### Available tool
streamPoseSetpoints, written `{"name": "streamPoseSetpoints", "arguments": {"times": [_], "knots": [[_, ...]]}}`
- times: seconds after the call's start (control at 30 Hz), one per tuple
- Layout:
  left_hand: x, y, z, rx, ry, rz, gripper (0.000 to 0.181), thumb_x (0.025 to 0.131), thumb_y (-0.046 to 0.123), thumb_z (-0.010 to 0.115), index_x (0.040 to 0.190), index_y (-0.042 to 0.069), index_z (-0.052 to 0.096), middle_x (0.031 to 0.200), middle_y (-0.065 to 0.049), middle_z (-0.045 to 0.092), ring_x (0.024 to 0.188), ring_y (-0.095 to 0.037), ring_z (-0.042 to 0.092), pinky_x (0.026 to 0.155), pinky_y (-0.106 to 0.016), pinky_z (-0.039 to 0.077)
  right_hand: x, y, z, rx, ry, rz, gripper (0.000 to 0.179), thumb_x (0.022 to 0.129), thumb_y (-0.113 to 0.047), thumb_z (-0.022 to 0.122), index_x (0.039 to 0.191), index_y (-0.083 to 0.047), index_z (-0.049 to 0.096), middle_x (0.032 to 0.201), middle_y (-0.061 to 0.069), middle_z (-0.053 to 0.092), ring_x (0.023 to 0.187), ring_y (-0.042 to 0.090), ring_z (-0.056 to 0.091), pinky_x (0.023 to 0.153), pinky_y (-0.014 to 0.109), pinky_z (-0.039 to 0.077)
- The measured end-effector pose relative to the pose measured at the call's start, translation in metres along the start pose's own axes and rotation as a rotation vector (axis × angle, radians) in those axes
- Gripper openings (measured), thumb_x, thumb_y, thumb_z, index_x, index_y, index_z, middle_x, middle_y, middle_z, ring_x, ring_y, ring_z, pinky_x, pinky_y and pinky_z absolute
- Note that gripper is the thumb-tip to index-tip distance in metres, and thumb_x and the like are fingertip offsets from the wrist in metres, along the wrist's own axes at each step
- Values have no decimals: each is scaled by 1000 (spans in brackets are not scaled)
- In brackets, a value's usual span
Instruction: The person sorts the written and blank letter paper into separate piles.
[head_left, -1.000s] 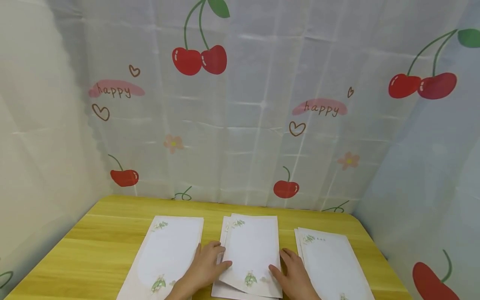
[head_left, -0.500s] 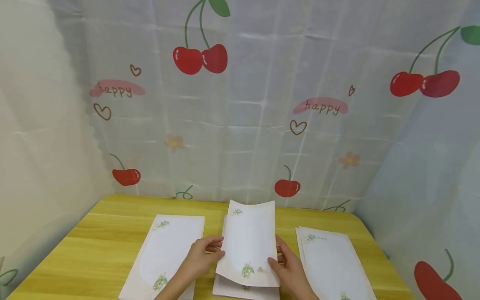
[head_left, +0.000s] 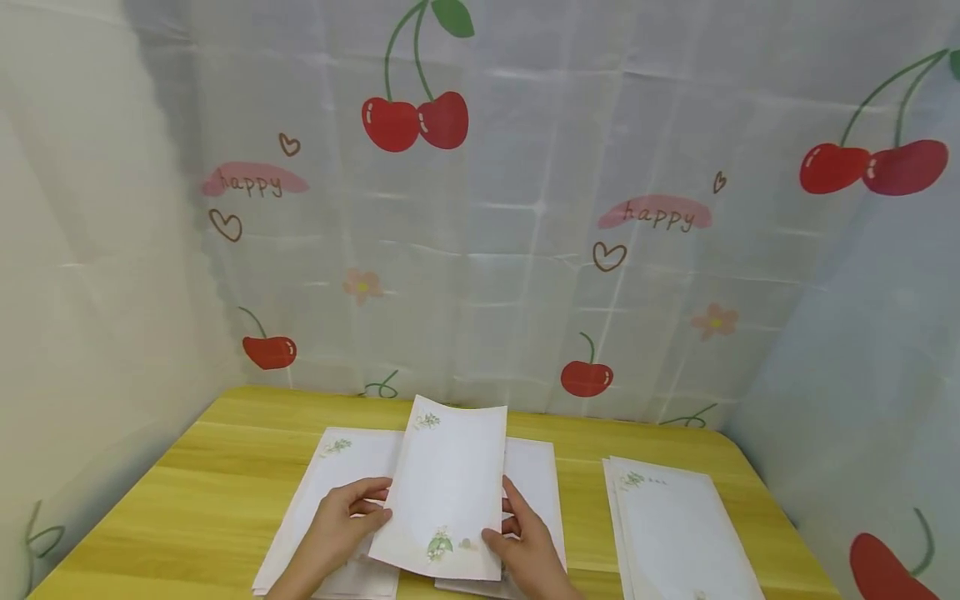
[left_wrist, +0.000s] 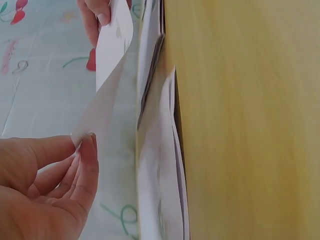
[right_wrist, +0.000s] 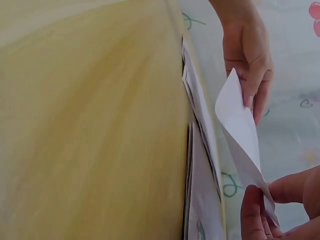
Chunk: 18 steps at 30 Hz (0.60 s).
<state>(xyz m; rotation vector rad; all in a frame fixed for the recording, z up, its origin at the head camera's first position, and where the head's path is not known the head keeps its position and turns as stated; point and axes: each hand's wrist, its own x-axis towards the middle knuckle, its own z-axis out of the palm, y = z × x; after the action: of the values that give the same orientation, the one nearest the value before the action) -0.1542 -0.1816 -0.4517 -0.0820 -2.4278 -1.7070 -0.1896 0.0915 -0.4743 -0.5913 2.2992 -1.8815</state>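
Observation:
A sheet of white paper (head_left: 448, 479) with green floral prints is lifted over the table, its top edge curved. My left hand (head_left: 341, 525) pinches its left edge between thumb and fingers. On the opposite edge, my right hand (head_left: 528, 542) grips low near the corner. In the left wrist view the paper (left_wrist: 102, 107) bows between both hands, clear of the stacks below. Under it, the left stack (head_left: 363, 454) and the middle stack (head_left: 536, 479) of matching sheets are partly hidden by the raised sheet and my hands.
A third stack of printed sheets (head_left: 678, 533) lies on the right, its edges slightly uneven. The yellow wood-grain table (head_left: 187, 500) has rounded far corners. Behind it hangs a pale curtain (head_left: 480, 250) with cherry prints, with more curtain along both sides.
Both hands have raised the top sheet off the middle stack and carried it left, so it now overlaps the left stack in view. The head view has turned slightly left.

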Motion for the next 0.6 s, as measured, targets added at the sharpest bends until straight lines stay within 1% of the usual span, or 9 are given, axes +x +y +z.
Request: {"name": "streamPoseSetpoints", "arguments": {"times": [0.1, 0.2, 0.3, 0.37, 0.47, 0.6], "knots": [[-6, -5, -15, 35, 38, -36, 41, 82, -6, 75, 122, -9, 64, 105, -15, 69, 85, -19, 67, 71, -24, 54, 6, -2, 14, 18, -61, -15, 79, 89, 4, 67, 149, 16, 18, 120, 22, 56, 79, 13, 59, 71, 23, 51], [-13, -10, -30, 83, 82, -64, 40, 82, -6, 75, 121, -9, 65, 105, -13, 69, 84, -18, 67, 71, -25, 54, 10, -2, 30, 45, -100, 3, 80, 88, 3, 68, 150, 15, 19, 119, 19, 56, 79, 13, 59, 72, 22, 50], [-19, -14, -46, 136, 119, -100, 39, 82, -8, 74, 120, -8, 66, 104, -12, 70, 83, -17, 67, 72, -24, 53, 13, -2, 47, 67, -134, 15, 80, 88, 3, 68, 150, 15, 19, 116, 15, 55, 75, 9, 55, 68, 20, 49], [-22, -16, -57, 162, 129, -122, 39, 82, -9, 73, 120, -8, 66, 105, -13, 70, 84, -17, 67, 73, -24, 53, 15, -3, 57, 93, -166, 34, 80, 89, 3, 68, 151, 14, 18, 114, 12, 53, 72, 9, 53, 64, 20, 50], [-27, -19, -73, 201, 122, -149, 39, 83, -9, 71, 122, -9, 64, 107, -15, 69, 86, -20, 67, 75, -24, 54, 17, -7, 71, 108, -216, 74, 80, 90, 1, 68, 152, 11, 18, 110, 10, 51, 65, 9, 54, 55, 20, 49], [-31, -25, -87, 260, 120, -180, 38, 85, -8, 68, 123, -11, 63, 107, -16, 68, 89, -25, 67, 76, -27, 54, 21, -11, 85, 103, -268, 104, 79, 91, 0, 67, 152, 11, 18, 105, 8, 52, 59, 11, 57, 52, 21, 50]]}}
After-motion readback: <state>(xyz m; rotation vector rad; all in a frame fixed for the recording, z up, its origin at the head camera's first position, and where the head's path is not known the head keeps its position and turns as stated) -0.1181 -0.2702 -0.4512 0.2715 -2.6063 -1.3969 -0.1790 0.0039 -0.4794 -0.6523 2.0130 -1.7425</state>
